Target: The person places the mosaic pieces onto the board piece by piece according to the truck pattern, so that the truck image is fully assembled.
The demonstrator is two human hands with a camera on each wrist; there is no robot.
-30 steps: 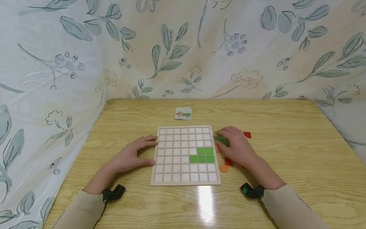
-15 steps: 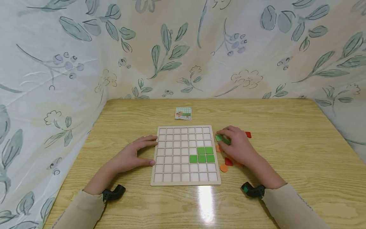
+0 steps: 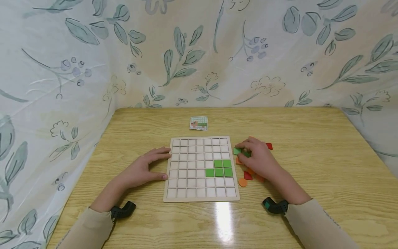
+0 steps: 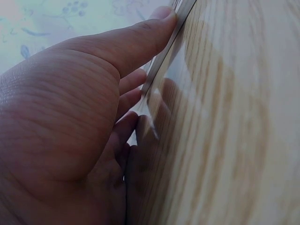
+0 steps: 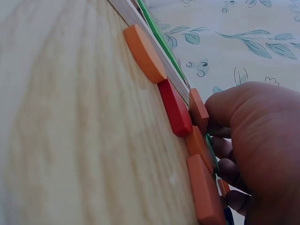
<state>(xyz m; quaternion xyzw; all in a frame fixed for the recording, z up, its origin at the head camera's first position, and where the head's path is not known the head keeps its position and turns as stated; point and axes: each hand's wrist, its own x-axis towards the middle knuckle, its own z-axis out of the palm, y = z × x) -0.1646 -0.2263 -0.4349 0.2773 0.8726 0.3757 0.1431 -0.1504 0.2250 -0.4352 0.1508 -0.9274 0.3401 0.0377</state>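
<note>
A pale square board [image 3: 186, 200] with a grid of recessed cells lies on the table. Several green square tiles [image 3: 219, 172] fill cells on its right side. Fingertips and thumb of my left hand [image 3: 141, 168] touch the board's left edge, the fingers relaxed and spread. Just off the right edge, my right hand [image 3: 259, 155] pinches a green square tile [image 3: 237, 151] between thumb and fingers. Another green piece [image 3: 247, 153] shows partly under that hand. In the right wrist view, my right thumb [image 5: 220, 105] is beside an orange piece [image 5: 198, 110].
Near the right hand lie an orange disc [image 3: 243, 182], a red piece [image 3: 248, 175] and several orange pieces, some half hidden by the hand. Farther right is another red piece [image 3: 269, 146]. A small picture card [image 3: 198, 123] lies behind the board on the wooden table [image 3: 298, 138].
My right fingers have shifted slightly at the green pieces, and a lighter green tile now shows between the fingertips. The left hand and board stay put.
</note>
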